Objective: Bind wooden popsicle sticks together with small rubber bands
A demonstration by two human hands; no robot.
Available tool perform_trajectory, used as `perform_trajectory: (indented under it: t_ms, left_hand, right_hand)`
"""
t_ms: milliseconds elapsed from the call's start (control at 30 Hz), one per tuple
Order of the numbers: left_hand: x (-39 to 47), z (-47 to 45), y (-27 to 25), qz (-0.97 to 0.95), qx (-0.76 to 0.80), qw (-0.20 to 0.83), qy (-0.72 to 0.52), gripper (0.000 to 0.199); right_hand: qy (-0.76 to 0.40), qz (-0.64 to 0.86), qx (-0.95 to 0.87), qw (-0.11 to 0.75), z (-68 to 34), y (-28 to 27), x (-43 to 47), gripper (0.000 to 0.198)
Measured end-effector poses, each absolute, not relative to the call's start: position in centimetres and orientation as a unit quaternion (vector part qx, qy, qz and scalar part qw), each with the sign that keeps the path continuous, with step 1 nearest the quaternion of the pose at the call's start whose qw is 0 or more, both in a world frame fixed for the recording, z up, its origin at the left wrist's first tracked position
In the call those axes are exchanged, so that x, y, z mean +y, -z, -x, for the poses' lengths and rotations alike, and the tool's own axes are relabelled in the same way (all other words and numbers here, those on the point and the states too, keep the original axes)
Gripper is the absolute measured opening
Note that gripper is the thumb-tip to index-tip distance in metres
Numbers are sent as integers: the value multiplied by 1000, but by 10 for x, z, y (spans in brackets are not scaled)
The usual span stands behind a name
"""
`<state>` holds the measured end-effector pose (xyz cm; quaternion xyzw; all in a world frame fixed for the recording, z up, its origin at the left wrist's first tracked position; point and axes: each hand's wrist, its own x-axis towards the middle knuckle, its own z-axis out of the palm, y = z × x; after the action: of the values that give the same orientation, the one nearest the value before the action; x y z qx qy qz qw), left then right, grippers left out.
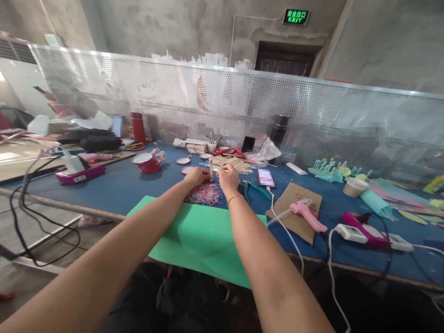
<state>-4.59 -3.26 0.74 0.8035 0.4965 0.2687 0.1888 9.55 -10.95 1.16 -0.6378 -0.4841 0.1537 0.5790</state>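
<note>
A: From the head camera, what are the hands doing?

B: Both are stretched out over the blue table (138, 185). The left hand (196, 177) and the right hand (228, 178) meet on a thin wooden stick (211, 169) held upright between them; each hand's grip is closed narrowly on it, fingertips pinching. The right wrist wears a gold bracelet (235, 197).

A: And where does the stick sit among the rest?

B: Just above a heap of pink and purple rubber bands (207, 194), which lies at the far edge of a green sheet (194, 236) draped over the near table edge. Behind the hands is a pile of wooden sticks (233, 163).

A: How far along does the work look?

B: Early, I'd judge. The stick pile is large, the band heap looks full, and I see no finished bundles near the hands. Whether a band is already on the held stick is too small to tell.

A: Anything else close by?

B: Green-handled pliers (255, 188) just right of the hands, a pink glue gun (307, 213) on cardboard (294, 196), and a red tin (149, 163) to the left.
</note>
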Motion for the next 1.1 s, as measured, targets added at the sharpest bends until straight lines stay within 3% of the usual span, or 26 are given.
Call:
perform_trajectory:
  t_ms: [1100]
  left_hand:
    - [-34, 46, -11, -806, 491, 191, -271, 36]
  right_hand:
    - [-148, 608, -497, 601, -94, -8, -104, 15]
